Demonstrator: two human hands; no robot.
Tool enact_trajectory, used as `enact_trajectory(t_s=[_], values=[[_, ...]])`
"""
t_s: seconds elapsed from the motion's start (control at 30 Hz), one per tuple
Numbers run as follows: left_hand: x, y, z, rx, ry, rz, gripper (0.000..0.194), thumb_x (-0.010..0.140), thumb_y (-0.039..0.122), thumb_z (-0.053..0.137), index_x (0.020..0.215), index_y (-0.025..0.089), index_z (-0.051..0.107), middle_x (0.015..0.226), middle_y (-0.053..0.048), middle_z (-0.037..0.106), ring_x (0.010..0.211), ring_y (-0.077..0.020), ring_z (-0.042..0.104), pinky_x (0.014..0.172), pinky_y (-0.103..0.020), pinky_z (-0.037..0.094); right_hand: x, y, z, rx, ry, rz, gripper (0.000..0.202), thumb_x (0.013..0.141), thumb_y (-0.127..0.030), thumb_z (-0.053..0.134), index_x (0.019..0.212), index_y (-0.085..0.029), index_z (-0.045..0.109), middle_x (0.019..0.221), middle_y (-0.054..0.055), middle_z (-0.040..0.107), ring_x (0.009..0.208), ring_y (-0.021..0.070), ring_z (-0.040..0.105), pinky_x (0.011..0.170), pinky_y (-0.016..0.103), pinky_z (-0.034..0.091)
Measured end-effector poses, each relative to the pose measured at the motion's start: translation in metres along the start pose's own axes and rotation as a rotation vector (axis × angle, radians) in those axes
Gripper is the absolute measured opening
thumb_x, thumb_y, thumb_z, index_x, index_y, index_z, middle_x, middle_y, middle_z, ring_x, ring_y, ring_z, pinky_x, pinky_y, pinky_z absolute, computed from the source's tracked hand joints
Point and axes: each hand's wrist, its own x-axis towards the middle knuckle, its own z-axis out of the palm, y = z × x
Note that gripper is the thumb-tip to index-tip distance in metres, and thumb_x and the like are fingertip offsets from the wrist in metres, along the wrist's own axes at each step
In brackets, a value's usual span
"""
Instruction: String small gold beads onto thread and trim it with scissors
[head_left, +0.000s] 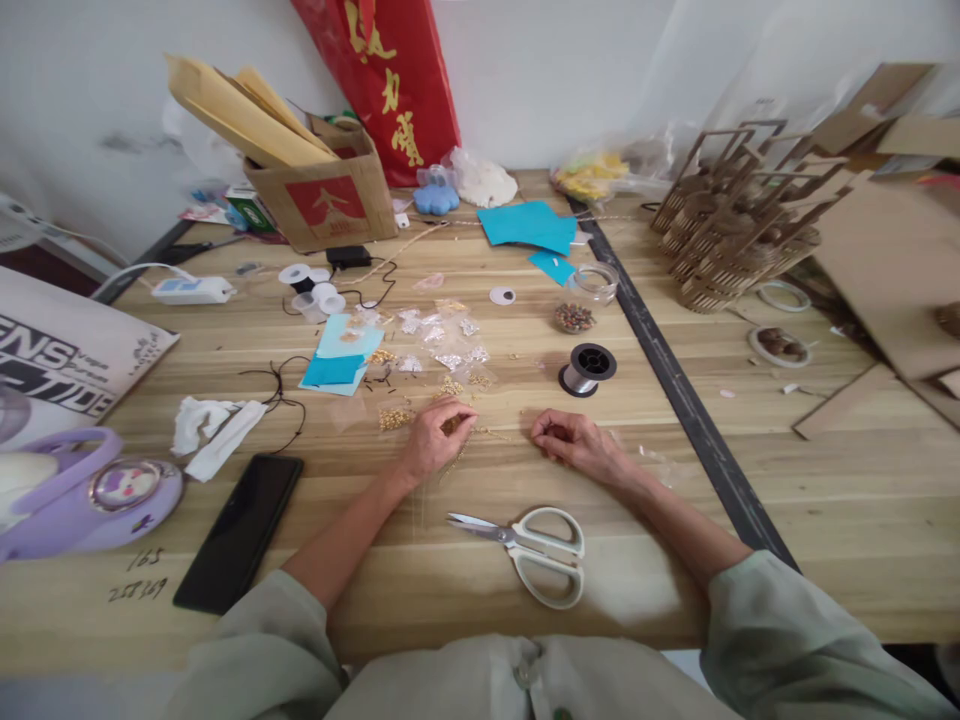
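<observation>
Fingers pinched, my left hand (436, 442) grips a thin gold strand (454, 464) that hangs down toward the tabletop. Another bit of the strand runs to the right of the fingertips. My right hand (574, 443) rests on the table a short way to the right, its fingers curled together; what they hold, if anything, is too small to make out. Small gold beads (394, 418) lie just left of my left hand. Scissors (536, 550) with cream handles lie in front of both hands, blades pointing left. Beyond my right hand stands a black spool of fine wire (587, 369).
Small plastic packets (446, 340) of findings spread behind my hands. A glass jar of mixed beads (575, 317) stands near the spool. At left lie a black phone (238, 530) and a purple bottle (127, 495). Wooden basket-like pieces (712, 250) stand at back right.
</observation>
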Motion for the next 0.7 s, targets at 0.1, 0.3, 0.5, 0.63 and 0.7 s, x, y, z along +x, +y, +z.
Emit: enact_trajectory(t_s=[0.1,0.3,0.5,0.63,0.7], values=[[0.0001,0.0004,-0.0006,0.012,0.007,-0.003,0.013,0.086,0.022,0.058,0.076,0.017,0.065,0.069,-0.004,0.064,0.068,-0.0153,0.058,0.066,-0.028,0.047,0.0000,-0.0003,0.0003,-0.001,0.013,0.006,0.024,0.080,-0.038,0.060,0.084,-0.015,0.058,0.057,-0.005,0.049,0.049,0.0076,0.043,0.047,0.020,0.032],[0.0000,0.0002,-0.0007,0.014,0.017,-0.003,0.015,0.087,0.024,0.057,0.077,0.016,0.065,0.070,-0.004,0.065,0.068,-0.0155,0.059,0.068,-0.029,0.048,0.0009,0.0025,0.0006,0.011,0.019,0.011,0.025,0.079,-0.039,0.061,0.087,-0.015,0.058,0.059,-0.004,0.051,0.050,0.0079,0.045,0.047,0.020,0.034],[-0.0004,-0.0006,0.0008,0.019,0.012,0.006,0.015,0.087,0.024,0.057,0.076,0.017,0.065,0.069,-0.004,0.065,0.068,-0.0155,0.058,0.068,-0.029,0.048,0.0006,0.0012,-0.0005,-0.012,0.006,0.013,0.027,0.079,-0.039,0.061,0.089,-0.014,0.063,0.058,-0.004,0.051,0.050,0.0083,0.044,0.048,0.021,0.034],[-0.0011,-0.0012,0.0015,0.010,0.009,0.009,0.013,0.086,0.022,0.058,0.077,0.016,0.065,0.071,-0.005,0.065,0.069,-0.0162,0.059,0.068,-0.030,0.048,0.0004,0.0011,-0.0007,-0.025,0.005,-0.001,0.025,0.080,-0.038,0.061,0.086,-0.014,0.063,0.057,-0.004,0.050,0.050,0.0081,0.043,0.049,0.021,0.034],[-0.0015,-0.0015,0.0019,0.009,0.010,0.005,0.012,0.086,0.021,0.058,0.078,0.016,0.065,0.071,-0.005,0.066,0.069,-0.0162,0.059,0.068,-0.030,0.048,0.0006,0.0019,-0.0007,-0.022,0.005,-0.008,0.024,0.081,-0.037,0.060,0.086,-0.014,0.063,0.058,-0.004,0.051,0.050,0.0081,0.044,0.049,0.021,0.035]])
